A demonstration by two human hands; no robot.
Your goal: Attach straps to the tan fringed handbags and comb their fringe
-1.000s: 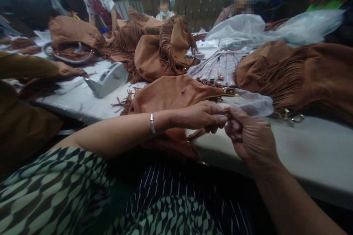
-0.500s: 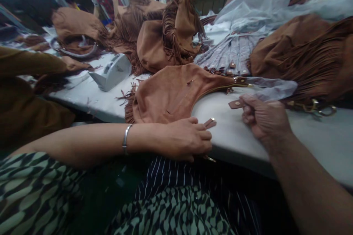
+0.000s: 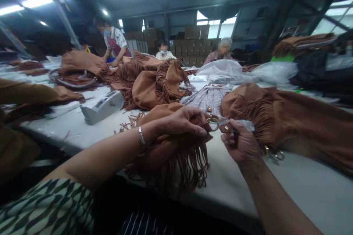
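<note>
A brown fringed handbag (image 3: pixel 172 143) lies at the table's front edge, its fringe hanging toward me. My left hand (image 3: pixel 183 122) is closed on the bag's upper right corner, where a gold metal ring (image 3: pixel 213 124) sticks out beyond the thumb. Just right of the ring, my right hand (image 3: pixel 243 142) pinches the brown end tab of a strap (image 3: pixel 225 128), which has a round gold stud. Clear plastic wrap (image 3: pixel 246 124) shows behind the right fingers. The tab and ring are very near each other; I cannot tell whether they touch.
A grey tape dispenser (image 3: pixel 103 107) stands at the left. More brown fringed bags (image 3: pixel 154 86) are heaped behind, with plastic-wrapped straps (image 3: pixel 205 97) beside them. Another fringed bag (image 3: pixel 300 117) lies at the right. A co-worker's sleeve (image 3: pixel 26 91) reaches in from the left; other people are farther back.
My left hand has risen from the table edge and taken hold of the bag's corner at the ring. The fringe now faces me. My right hand has moved left with the strap tab.
</note>
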